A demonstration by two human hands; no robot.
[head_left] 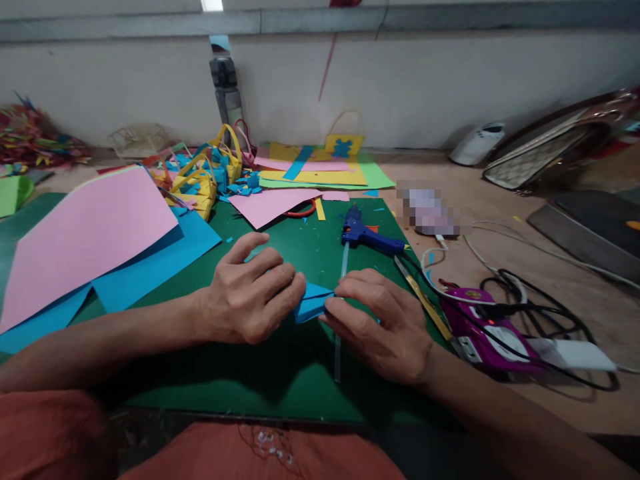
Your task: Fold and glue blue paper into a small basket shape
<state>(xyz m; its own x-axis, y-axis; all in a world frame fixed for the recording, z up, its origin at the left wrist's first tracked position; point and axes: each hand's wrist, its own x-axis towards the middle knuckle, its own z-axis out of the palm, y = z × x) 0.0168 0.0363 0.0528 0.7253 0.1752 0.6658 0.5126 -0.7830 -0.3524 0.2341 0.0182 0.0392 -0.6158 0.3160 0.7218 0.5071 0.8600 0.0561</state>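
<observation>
A small folded piece of blue paper (313, 303) is held between both hands above a green cutting mat (240, 387). My left hand (255, 290) curls around its left end and hides part of it. At the other end, my right hand (380, 320) pinches the paper between thumb and fingers. Just beyond my right hand lies a blue hot glue gun (373, 235), its nozzle pointing away. A clear glue stick (337, 360) runs from it toward me, passing under my right hand.
Pink sheets (95, 233) overlap blue sheets (160, 267) at left. Small yellow paper baskets (200, 197) and coloured sheets (320, 175) stand behind. To the right are a cutter or ruler-like yellow strip (425, 303), a purple power strip (495, 333), tangled cables and a phone (430, 212).
</observation>
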